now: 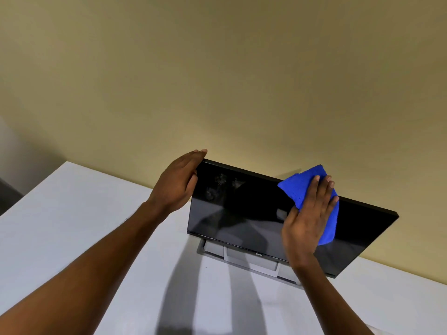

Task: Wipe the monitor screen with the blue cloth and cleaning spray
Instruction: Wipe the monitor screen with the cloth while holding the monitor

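Two hands met the Dell monitor (242, 213): my left hand (177, 182), fingers together, steadied its left edge; my right hand (307, 221), fingers slightly spread, pressed the blue cloth (302, 189) upper right. Hard pressure could have tipped it.

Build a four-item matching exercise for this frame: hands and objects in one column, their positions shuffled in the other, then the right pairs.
Things:
1. left hand
2. right hand
3. blue microfibre cloth
4. grey rectangular monitor stand

Positions:
A. on the white table, under the black flat monitor
B. flat on the cloth
C. at the monitor's upper left corner
D. between a hand and the monitor's screen

Pairs: 1-C, 2-B, 3-D, 4-A
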Action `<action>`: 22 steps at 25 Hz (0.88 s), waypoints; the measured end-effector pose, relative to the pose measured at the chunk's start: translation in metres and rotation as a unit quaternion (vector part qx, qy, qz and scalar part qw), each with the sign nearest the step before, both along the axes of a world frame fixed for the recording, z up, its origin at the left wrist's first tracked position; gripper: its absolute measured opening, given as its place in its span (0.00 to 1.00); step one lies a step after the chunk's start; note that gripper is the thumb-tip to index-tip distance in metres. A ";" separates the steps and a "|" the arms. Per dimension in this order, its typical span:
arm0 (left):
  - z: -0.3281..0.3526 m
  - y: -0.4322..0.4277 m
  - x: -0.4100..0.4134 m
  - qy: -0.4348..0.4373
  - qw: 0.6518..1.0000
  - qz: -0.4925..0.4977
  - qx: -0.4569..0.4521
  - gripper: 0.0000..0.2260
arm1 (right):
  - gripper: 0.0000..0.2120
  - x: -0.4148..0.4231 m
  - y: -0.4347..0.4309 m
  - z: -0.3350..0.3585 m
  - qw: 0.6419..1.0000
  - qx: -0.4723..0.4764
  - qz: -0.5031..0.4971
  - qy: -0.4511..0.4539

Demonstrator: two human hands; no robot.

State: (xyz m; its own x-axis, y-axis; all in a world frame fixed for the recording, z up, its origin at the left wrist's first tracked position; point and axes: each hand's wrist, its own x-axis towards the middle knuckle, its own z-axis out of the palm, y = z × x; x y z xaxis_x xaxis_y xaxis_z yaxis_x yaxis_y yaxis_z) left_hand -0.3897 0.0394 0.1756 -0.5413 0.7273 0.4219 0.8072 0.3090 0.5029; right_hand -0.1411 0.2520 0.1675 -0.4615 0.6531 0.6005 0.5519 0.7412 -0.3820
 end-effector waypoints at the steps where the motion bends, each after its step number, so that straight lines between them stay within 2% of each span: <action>1: 0.001 -0.002 -0.003 -0.017 1.000 -0.018 0.004 0.29 | 0.38 -0.007 -0.005 0.000 1.000 -0.002 -0.002 0.014; 4: 0.001 -0.003 -0.011 -0.036 0.999 -0.038 0.004 0.32 | 0.37 -0.034 -0.019 0.001 1.000 0.018 0.002 0.001; 6: -0.002 -0.004 -0.013 -0.039 0.998 -0.047 0.004 0.33 | 0.38 -0.053 -0.030 -0.001 0.998 0.054 0.006 -0.043; 11: -0.009 -0.002 -0.013 -0.061 0.996 -0.062 0.023 0.35 | 0.46 -0.087 -0.052 -0.014 0.970 0.170 0.070 -0.156; 14: -0.019 0.002 -0.007 -0.034 0.998 -0.060 0.011 0.38 | 0.52 -0.094 -0.054 -0.022 0.951 0.217 0.101 -0.197; 16: -0.024 0.005 -0.004 -0.015 0.999 -0.048 0.007 0.39 | 0.50 -0.095 -0.054 -0.029 0.937 0.249 0.125 -0.211; 18: -0.025 0.007 -0.004 -0.003 0.999 -0.037 0.011 0.39 | 0.43 -0.096 -0.054 -0.038 0.916 0.285 0.163 -0.232; 20: -0.025 0.007 -0.005 -0.003 0.999 -0.033 0.019 0.38 | 0.38 -0.095 -0.057 -0.050 0.888 0.311 0.207 -0.266; 22: -0.026 0.006 -0.005 -0.006 0.999 -0.035 0.025 0.38 | 0.37 -0.088 -0.062 -0.067 0.850 0.333 0.259 -0.317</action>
State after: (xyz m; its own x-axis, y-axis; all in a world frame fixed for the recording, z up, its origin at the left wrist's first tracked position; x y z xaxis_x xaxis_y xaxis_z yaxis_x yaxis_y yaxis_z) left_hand -0.3949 0.0453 0.1497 -0.4951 0.7414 0.4530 0.8200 0.2263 0.5258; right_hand -0.2292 0.1899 0.1009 -0.9517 -0.1233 0.2813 0.0240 0.8833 0.4683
